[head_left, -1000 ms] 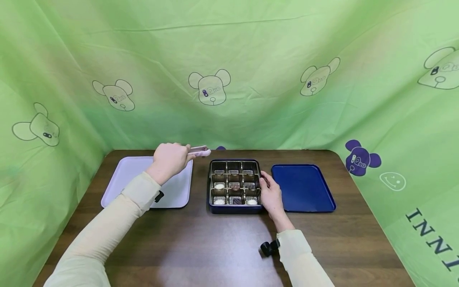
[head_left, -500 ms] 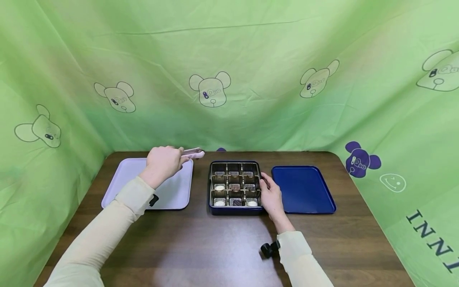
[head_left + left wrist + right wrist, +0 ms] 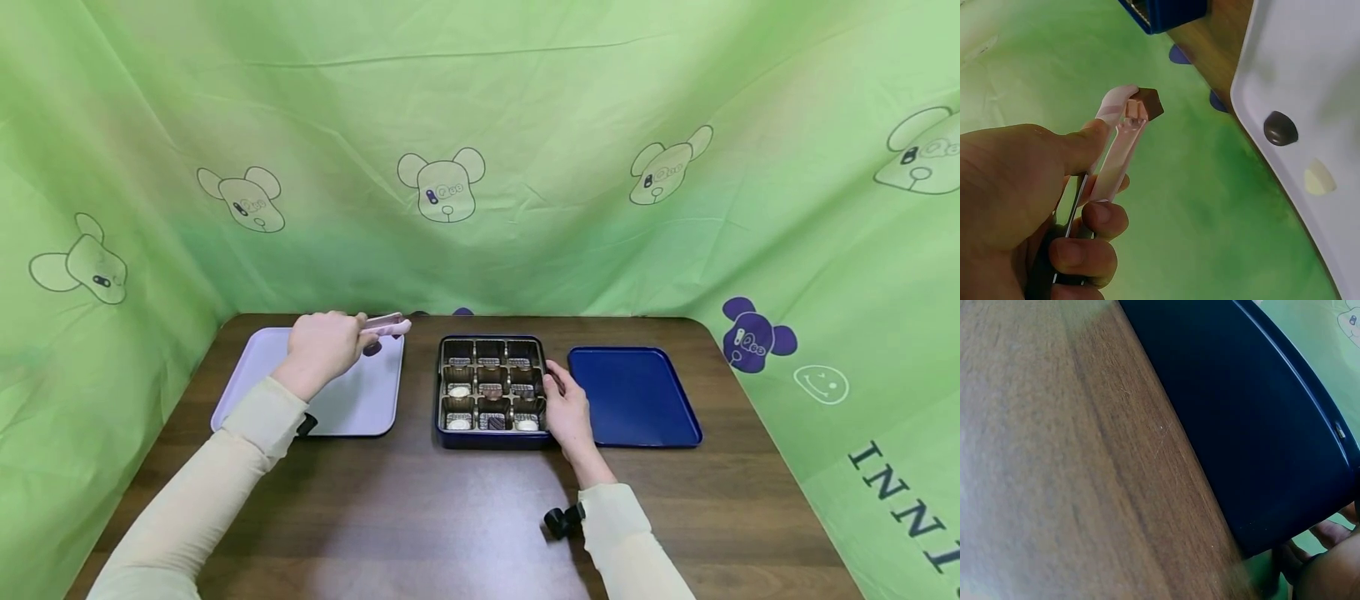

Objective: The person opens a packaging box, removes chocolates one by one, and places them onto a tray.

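My left hand (image 3: 324,346) holds pale pink tongs (image 3: 386,326) above the far part of the lilac tray (image 3: 367,408). In the left wrist view, the tongs' tips clasp a brown cube-shaped chocolate (image 3: 1152,104). A dark rounded chocolate (image 3: 1280,129) and a cream chocolate (image 3: 1319,178) lie on the tray. At the middle of the table stands a navy box (image 3: 491,442) with a divided insert. White and dark chocolates sit in its middle and front rows; none show in the back row. My right hand (image 3: 572,417) rests against the box's right side, fingers partly hidden.
A flat blue lid or tray (image 3: 633,400) lies on the wooden table (image 3: 450,517), to the right of the box and close behind my right hand. A green printed curtain (image 3: 525,250) encloses the table's back and sides.
My left hand has moved left with the tongs, from beside the box to over the lilac tray. A dark chocolate on the tray has come into sight. My right hand and the box stay put.
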A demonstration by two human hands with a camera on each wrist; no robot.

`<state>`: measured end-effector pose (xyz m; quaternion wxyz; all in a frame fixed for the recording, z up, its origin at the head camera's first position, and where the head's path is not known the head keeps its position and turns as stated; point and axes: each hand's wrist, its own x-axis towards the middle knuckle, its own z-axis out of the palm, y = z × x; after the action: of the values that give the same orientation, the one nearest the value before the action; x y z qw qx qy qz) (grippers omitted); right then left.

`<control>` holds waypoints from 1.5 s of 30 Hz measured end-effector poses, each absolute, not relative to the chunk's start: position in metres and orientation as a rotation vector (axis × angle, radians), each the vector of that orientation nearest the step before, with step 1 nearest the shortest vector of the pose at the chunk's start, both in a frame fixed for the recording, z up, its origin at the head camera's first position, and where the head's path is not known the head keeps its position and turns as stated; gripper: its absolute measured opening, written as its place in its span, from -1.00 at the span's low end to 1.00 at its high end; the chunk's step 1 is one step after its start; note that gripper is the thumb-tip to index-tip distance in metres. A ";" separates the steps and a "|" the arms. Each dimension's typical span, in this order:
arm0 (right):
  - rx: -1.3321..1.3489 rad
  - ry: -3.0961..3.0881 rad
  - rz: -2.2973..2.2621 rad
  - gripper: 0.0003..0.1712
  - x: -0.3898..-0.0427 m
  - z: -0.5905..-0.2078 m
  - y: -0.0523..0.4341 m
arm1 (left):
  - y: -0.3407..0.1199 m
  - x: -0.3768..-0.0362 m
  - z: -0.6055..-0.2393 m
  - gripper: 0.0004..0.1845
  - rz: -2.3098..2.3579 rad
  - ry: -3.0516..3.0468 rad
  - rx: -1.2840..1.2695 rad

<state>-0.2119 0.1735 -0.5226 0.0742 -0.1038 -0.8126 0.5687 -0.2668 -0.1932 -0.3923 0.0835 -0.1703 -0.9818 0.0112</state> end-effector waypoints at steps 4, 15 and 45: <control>-0.315 -2.434 1.714 -0.54 -0.211 -0.522 0.173 | -0.201 -0.265 -0.398 -0.66 0.015 -2.928 -0.481; -0.314 -2.427 1.721 -0.54 -0.210 -0.522 0.173 | -0.218 -0.260 -0.406 -0.66 -0.052 -2.991 -0.415; -0.298 -2.421 1.687 -0.54 -0.212 -0.524 0.173 | -0.234 -0.258 -0.441 -0.58 -0.001 -3.150 -0.315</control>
<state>-0.2123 0.1734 -0.5237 0.0876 -0.0999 -0.8132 0.5666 -0.2579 -0.2342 -0.4413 -0.0122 -0.0995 -0.9950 -0.0003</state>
